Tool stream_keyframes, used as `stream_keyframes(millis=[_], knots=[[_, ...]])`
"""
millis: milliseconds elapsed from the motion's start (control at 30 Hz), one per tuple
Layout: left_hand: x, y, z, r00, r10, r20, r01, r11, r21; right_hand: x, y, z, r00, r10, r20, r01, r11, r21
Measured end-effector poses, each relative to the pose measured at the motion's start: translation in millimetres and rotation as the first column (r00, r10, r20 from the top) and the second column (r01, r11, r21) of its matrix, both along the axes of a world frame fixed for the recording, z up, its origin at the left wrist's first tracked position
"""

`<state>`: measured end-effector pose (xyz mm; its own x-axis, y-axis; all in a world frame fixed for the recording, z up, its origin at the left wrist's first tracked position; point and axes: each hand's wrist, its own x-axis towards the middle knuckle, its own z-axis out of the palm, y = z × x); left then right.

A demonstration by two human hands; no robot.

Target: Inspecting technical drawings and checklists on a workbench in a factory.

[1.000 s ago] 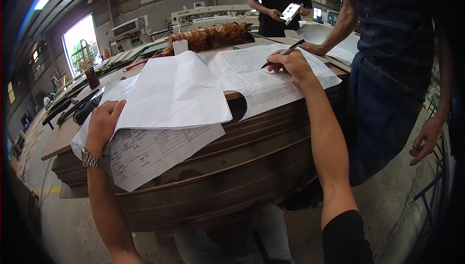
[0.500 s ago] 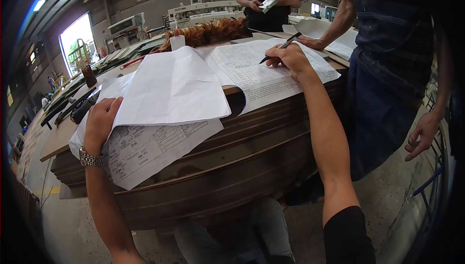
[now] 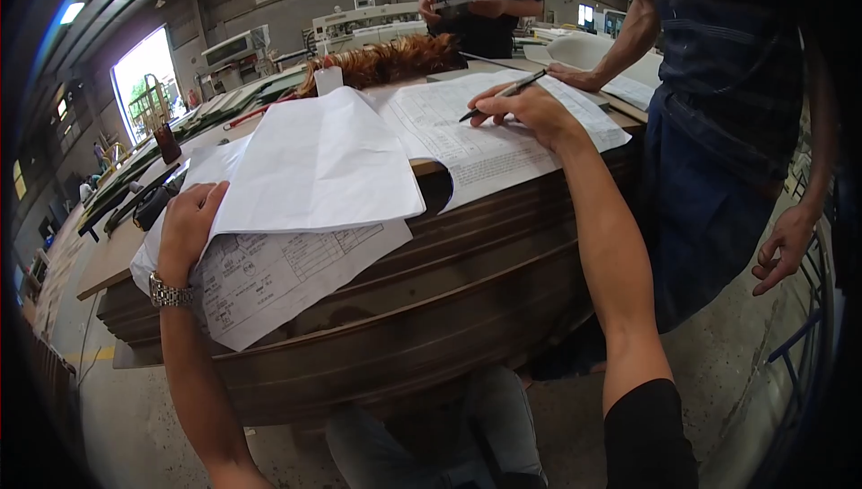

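Atop the stacked brown wooden panels (image 3: 431, 309), the left hand (image 3: 187, 224) pinned thin, floppy white paper sheets (image 3: 314, 166) — best gripped at edges — while the right hand (image 3: 530, 107) pinched a black pen (image 3: 503, 94).

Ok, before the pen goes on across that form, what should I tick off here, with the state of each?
1. Pen gripped in the right hand: ok, fingers closed around it.
2. Pen tip on the printed form: cannot tell, the tip sits at the sheet but contact is too small to judge.
3. Left hand steadying the folded-over sheets: ok, it lies on their left edge.
4. Papers fully supported: not ok, the lower sheet hangs over the edge of the stack of wooden boards.
5. Writing area free: ok, the other person's hand rests beyond it, apart from the pen.
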<state>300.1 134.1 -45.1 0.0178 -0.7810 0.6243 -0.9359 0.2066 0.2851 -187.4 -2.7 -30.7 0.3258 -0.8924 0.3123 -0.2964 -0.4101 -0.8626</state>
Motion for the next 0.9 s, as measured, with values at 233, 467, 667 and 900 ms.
stream_keyframes(millis=[233,467,667,900], knots=[[0.7,-2.1,-1.4,0.999,-0.045,0.021,0.046,0.997,-0.066,-8.1,-10.9,-6.0,0.977,-0.081,0.199,0.094,0.994,-0.059],[-2.5,3.4,2.4,0.999,0.002,0.046,-0.001,1.0,-0.01,-12.0,-8.0,-8.3,0.84,-0.251,0.481,0.28,0.96,0.013],[0.7,0.2,-1.6,1.0,-0.018,0.011,0.018,0.999,-0.049,-5.3,-4.6,-5.9,0.916,-0.27,0.296,0.285,0.959,-0.007],[-1.6,2.8,-1.4,1.0,-0.026,-0.002,0.026,0.998,-0.061,-4.3,-4.3,-6.9,0.914,-0.26,0.31,0.278,0.96,-0.014]])
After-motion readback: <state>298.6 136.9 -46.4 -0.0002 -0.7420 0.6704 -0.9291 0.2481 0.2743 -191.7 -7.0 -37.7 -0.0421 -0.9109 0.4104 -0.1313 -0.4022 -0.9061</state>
